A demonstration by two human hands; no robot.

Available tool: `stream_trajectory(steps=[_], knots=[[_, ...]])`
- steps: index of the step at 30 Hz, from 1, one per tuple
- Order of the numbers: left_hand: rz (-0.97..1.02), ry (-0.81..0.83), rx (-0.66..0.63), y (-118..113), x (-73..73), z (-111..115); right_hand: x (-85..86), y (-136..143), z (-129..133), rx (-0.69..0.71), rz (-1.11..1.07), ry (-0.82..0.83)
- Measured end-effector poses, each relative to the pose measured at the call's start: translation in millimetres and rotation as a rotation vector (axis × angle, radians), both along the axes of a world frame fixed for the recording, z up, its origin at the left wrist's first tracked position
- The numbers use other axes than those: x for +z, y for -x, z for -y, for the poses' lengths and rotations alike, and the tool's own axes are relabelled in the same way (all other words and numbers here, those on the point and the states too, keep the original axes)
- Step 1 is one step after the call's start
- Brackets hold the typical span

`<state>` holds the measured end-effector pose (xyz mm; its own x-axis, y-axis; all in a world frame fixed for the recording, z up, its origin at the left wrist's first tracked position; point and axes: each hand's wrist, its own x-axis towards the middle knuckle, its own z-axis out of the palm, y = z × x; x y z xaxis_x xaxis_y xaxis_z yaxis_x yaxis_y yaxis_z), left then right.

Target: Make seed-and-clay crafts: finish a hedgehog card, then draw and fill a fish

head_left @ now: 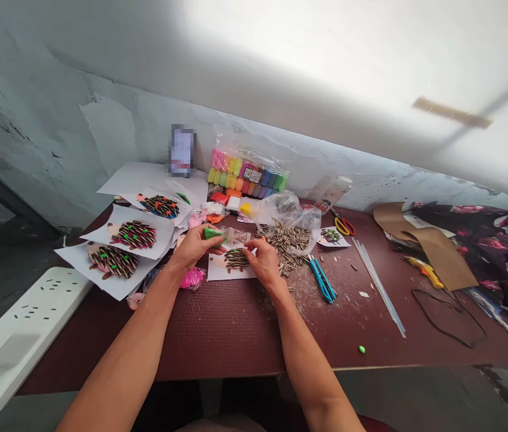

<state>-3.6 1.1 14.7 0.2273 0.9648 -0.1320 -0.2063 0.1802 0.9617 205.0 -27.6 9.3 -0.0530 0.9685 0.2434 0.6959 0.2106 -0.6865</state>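
My left hand [196,245] is closed around a lump of green modelling clay [213,233], which looks to be in a clear wrapper. Below it on the table lies a white card [216,271] bearing a hedgehog [234,258] with spines of striped sunflower seeds and a bit of green on them. My right hand [263,261] is at the card's right side, fingers pinched together over the seeds. Whatever those fingertips hold, if anything, is hidden. Just right of that hand, a heap of sunflower seeds [287,239] spills from a clear plastic bag [312,219].
Finished-looking hedgehog cards [134,234] overlap at left, near a white power strip [42,318]. Behind stand a pack of coloured clay [249,174] and a phone [182,150]. Rightward lie a teal utility knife [322,279], scissors [344,225], glue sticks [379,288] and a yellow glue gun [429,273].
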Motion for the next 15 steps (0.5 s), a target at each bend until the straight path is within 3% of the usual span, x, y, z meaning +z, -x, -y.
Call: stream_trajectory(steps=[15], knots=[[-0.01, 0.012, -0.015, -1.9, 3.7, 1.6, -4.0, 2.3, -4.6, -0.03, 0.045, -0.007]])
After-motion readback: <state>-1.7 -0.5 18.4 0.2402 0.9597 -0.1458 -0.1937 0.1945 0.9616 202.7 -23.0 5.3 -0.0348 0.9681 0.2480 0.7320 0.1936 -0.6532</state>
